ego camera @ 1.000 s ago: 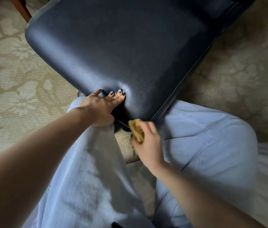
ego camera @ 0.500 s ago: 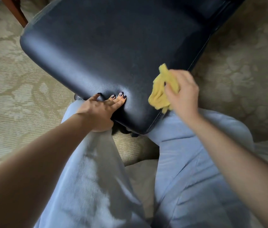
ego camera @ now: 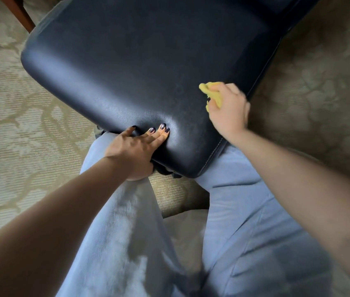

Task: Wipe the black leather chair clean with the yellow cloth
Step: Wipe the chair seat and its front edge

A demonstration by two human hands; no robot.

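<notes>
The black leather chair seat [ego camera: 144, 65] fills the upper middle of the head view, tilted with its near corner between my knees. My left hand [ego camera: 134, 147] rests on the seat's near edge, fingers straight on the leather and thumb spread. My right hand [ego camera: 228, 110] grips the bunched yellow cloth [ego camera: 211, 94] and holds it against the seat near the right stitched edge. Most of the cloth is hidden under that hand.
My legs in light blue trousers [ego camera: 244, 211] lie under and on both sides of the seat's near corner. A patterned beige carpet [ego camera: 15, 129] surrounds the chair. A brown wooden leg [ego camera: 20, 12] shows at the top left.
My right hand with the cloth came up from below the seat's near corner onto the right side of the seat, and now sits slightly further onto the leather. The left hand stayed put.
</notes>
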